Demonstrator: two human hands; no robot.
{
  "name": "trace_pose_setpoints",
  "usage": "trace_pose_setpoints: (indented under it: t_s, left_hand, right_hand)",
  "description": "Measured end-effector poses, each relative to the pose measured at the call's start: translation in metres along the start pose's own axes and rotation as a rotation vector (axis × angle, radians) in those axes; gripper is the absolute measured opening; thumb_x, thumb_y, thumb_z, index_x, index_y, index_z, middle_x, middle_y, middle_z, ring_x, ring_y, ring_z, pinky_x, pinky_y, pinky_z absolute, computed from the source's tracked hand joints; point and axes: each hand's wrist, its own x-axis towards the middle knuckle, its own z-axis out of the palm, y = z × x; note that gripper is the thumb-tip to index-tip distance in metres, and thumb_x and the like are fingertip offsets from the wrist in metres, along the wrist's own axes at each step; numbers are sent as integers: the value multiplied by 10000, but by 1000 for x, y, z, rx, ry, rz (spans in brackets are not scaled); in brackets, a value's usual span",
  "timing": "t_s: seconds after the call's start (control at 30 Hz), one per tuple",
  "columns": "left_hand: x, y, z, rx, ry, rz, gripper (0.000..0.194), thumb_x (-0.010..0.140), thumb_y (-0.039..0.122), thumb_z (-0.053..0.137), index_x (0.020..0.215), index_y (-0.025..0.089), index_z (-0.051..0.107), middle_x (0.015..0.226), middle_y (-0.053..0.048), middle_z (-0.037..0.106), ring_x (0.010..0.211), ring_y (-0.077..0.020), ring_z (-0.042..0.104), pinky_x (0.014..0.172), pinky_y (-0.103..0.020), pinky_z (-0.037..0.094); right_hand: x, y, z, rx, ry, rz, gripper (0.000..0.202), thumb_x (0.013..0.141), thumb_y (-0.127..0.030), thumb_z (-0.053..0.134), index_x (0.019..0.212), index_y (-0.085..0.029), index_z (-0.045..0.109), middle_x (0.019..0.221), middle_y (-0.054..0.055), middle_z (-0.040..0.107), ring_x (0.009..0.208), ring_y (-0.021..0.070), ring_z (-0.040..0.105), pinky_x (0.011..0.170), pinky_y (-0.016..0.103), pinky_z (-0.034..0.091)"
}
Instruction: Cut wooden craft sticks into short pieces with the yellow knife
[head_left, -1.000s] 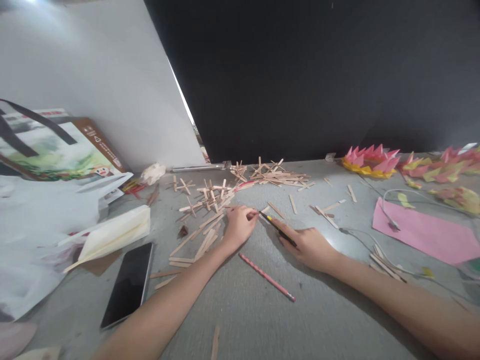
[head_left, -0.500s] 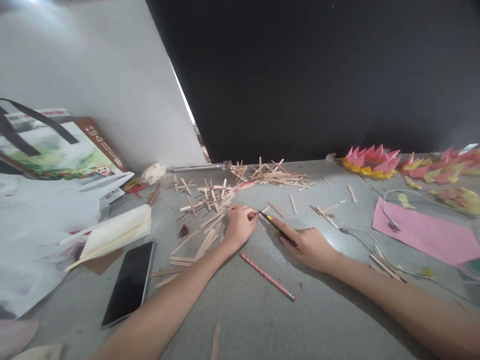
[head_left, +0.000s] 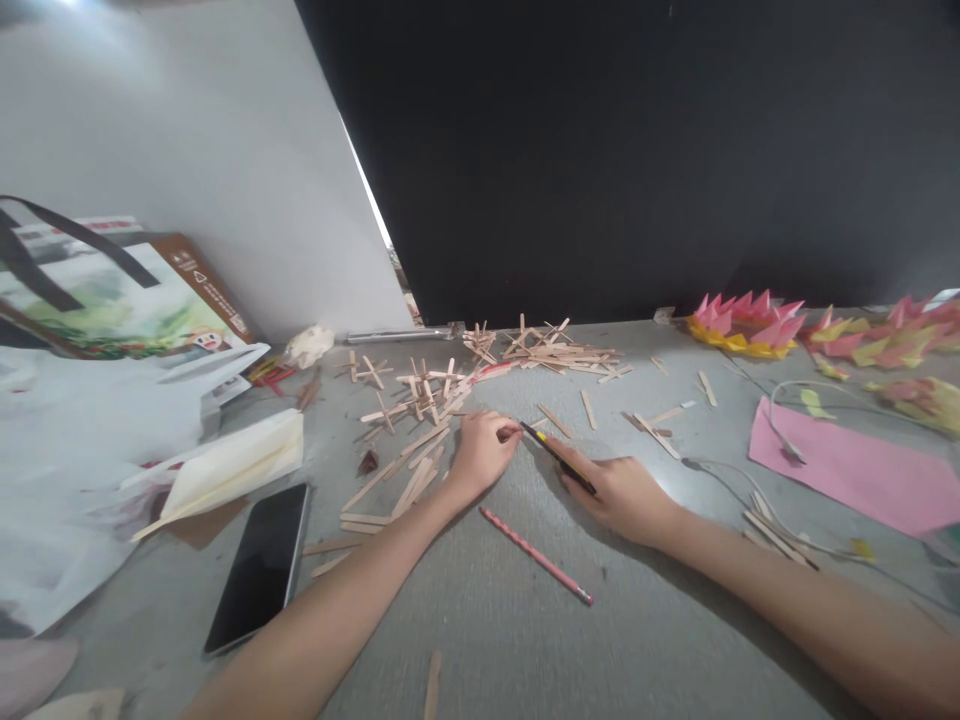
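Nearest, a pink pencil [head_left: 536, 556] lying loose on the grey table [head_left: 495, 630], a dark phone [head_left: 259, 566] to its left. Just beyond, right hand [head_left: 626, 492] closed around a black-and-yellow craft knife [head_left: 556, 455], blade tip pointing left. Left hand [head_left: 480, 452] curled, fingertips pinching a small wooden stick [head_left: 528, 424] flat on the table, knife tip touching it. Loose sticks [head_left: 405, 482] scattered left of that hand. Farther back, glued stick crosses [head_left: 420, 392] and a heap of sticks [head_left: 551, 348] by the black board; pink paper [head_left: 847, 462] and folded paper flowers [head_left: 742, 322] far right
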Motion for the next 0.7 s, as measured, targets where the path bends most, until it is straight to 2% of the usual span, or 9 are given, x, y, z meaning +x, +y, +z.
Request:
trace_pose_setpoints:
  t_s: [0.27,0.47,0.7]
  left_hand:
    - [-1,0,3,80,31,16,108,865,140,754,793,214,785,766,-24,741,791,-191,673,911,-357,443]
    - [2,-5,4,39,21,7,122,844,111,747,771,204,776,739,-19,733,738,-175,666,835,-323,461]
    - [1,-10,5,-17,16,111,107,855,112,730,806,203,760,759,-13,720,773,-171,658,835,-302,464]
  right_hand:
    - [0,1,2,-1,9,-9,596,1081,-318,428,1661,-255,306,777,29,787,550,169,687,532,253,347]
    - [0,1,2,-1,8,-5,596,1077,-320,433,1658,-250,320,754,29,779,558,176,694,534,258,341]
    - [-1,2,4,-4,5,-12,590,1082,-326,425,1658,-252,318,774,27,786,561,186,696,543,277,326]
